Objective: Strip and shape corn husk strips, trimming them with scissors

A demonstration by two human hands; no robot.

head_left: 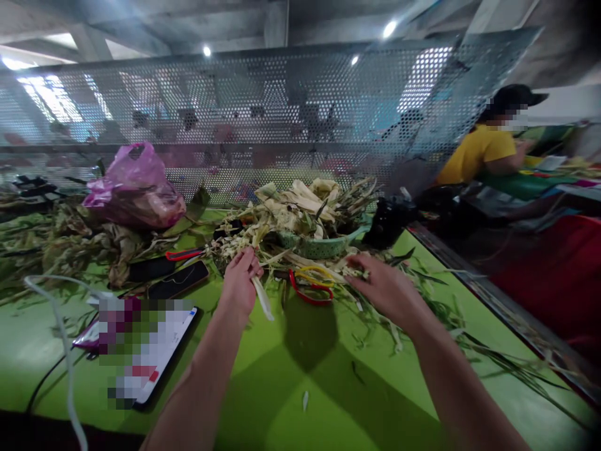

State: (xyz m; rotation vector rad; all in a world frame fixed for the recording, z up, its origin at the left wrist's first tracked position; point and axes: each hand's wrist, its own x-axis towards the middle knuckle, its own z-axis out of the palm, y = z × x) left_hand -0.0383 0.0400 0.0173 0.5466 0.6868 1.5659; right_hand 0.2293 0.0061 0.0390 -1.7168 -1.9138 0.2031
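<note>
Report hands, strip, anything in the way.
Left hand gripping pale strip. Right hand by plant pile, grip unclear. Strip's lower end free. Scissors between hands, possibly in the way.

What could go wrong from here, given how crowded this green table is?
The right grip is close to the red and yellow handles; a sideways reach might knock them. The heap of husks rises above the green basket, so pieces may spill. The left forearm passes beside the phone and could nudge it.

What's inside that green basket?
Pale, dry plant pieces are heaped above the rim of the green basket. They cover its floor, so anything underneath cannot be seen.
</note>
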